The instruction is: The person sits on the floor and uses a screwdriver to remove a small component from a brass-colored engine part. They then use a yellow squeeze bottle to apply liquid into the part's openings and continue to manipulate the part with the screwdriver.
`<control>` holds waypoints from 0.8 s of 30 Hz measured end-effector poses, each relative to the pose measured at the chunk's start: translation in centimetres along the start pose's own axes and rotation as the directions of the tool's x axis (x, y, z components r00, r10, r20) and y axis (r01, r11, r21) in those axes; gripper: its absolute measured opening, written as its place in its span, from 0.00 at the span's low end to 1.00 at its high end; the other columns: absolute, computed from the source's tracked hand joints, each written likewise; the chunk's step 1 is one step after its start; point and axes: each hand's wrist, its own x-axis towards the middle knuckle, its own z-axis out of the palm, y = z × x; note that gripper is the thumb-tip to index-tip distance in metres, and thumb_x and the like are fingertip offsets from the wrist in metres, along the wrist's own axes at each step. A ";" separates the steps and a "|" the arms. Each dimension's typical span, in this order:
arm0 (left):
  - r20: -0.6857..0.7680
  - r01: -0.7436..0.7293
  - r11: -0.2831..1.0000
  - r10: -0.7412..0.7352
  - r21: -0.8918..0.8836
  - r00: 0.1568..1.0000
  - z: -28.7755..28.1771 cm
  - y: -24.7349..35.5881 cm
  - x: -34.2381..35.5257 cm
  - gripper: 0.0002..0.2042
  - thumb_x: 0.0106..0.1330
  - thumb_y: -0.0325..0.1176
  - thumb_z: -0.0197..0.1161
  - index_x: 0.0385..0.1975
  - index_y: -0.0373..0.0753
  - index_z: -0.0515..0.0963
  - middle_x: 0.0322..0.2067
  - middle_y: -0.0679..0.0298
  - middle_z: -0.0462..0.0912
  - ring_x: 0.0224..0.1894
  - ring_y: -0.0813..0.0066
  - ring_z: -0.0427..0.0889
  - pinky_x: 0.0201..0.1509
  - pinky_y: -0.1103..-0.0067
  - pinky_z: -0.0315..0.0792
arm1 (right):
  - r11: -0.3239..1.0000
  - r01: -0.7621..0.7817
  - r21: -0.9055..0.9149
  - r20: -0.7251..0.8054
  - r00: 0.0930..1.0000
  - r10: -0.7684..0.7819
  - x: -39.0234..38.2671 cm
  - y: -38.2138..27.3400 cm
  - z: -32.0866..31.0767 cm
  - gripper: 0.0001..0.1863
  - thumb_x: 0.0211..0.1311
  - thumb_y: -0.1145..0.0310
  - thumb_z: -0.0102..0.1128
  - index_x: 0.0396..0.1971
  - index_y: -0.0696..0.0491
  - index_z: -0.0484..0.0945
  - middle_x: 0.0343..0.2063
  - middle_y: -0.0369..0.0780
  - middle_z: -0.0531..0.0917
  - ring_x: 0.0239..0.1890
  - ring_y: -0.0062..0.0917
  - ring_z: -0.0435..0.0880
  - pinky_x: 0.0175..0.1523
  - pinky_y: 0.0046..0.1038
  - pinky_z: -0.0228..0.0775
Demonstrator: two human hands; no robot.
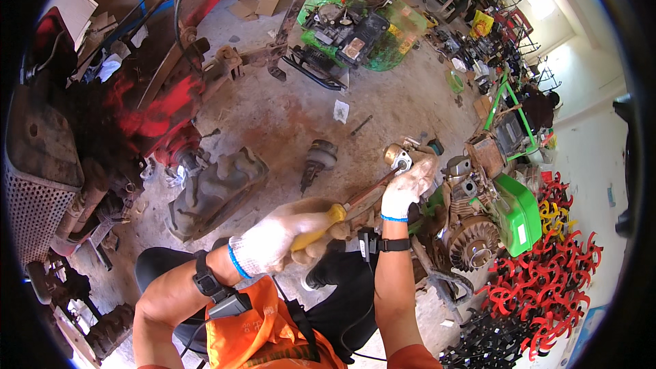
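Note:
My left hand, in a white knit glove with a blue cuff, is closed around the yellow handle of a screwdriver. The screwdriver's long shaft points up and right, its tip close to a small brass-and-silver carburetor. Whether the tip touches it, I cannot tell. My right hand, gloved the same way, grips the carburetor from its right side. Just right of that hand sits a partly stripped engine with a finned flywheel and a green tank.
A dark engine part and a grimy metal cover lie on the concrete floor. Red machinery stands left, a green machine ahead. Red curved blades are heaped at right. A perforated metal guard is far left.

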 end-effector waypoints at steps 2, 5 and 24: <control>-0.078 -0.005 0.991 0.016 0.135 0.997 0.2 0.1 0.1 0.28 0.80 0.34 0.62 0.78 0.38 0.70 0.48 0.62 0.86 0.29 0.82 0.75 0.26 0.84 0.65 | 0.990 0.104 -0.092 -0.005 0.994 -0.105 0.4 0.2 -0.2 0.29 0.90 0.59 0.40 0.75 0.67 0.67 0.71 0.59 0.73 0.71 0.52 0.76 0.78 0.45 0.67; -0.123 -0.055 0.852 0.139 0.521 0.983 0.3 -0.5 0.2 0.26 0.79 0.32 0.61 0.76 0.39 0.74 0.43 0.62 0.87 0.30 0.82 0.77 0.28 0.83 0.69 | 0.969 0.201 -0.146 -0.037 0.977 -0.208 0.9 0.3 -0.1 0.26 0.89 0.62 0.44 0.71 0.67 0.71 0.67 0.58 0.77 0.66 0.49 0.80 0.75 0.41 0.72; 0.305 -0.253 -0.172 0.618 0.952 0.725 -0.2 -2.1 1.4 0.23 0.76 0.28 0.63 0.70 0.33 0.78 0.43 0.61 0.87 0.41 0.69 0.87 0.43 0.70 0.83 | 0.925 0.153 -0.347 0.257 0.964 -0.063 -2.4 1.1 -0.6 0.33 0.88 0.62 0.41 0.83 0.64 0.59 0.82 0.59 0.64 0.84 0.50 0.62 0.87 0.45 0.53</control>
